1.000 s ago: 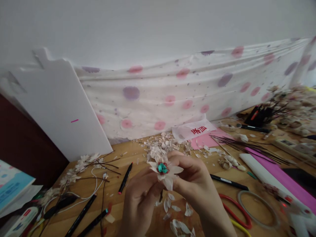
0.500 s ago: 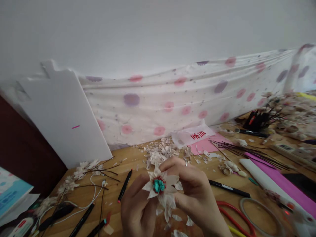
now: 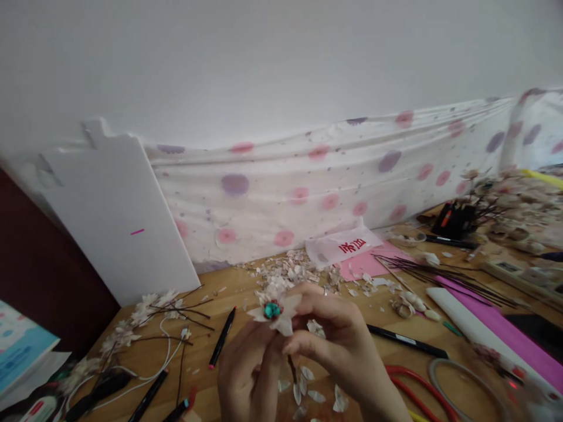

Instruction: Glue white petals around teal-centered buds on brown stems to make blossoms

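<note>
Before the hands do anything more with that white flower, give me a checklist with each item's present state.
1. Grip: left hand and right hand both pinch the white flower from below. Ok.
2. Teal-and-red centre sits among the petals, facing up. Ok.
3. Stem: only a dark bit shows between the hands, so its join to the flower is hidden. Cannot tell.
4. Loose petals lie on the table just under the hands. Ok.
5. Free surface below: scattered petals and a black marker crowd it. Not ok.
</note>
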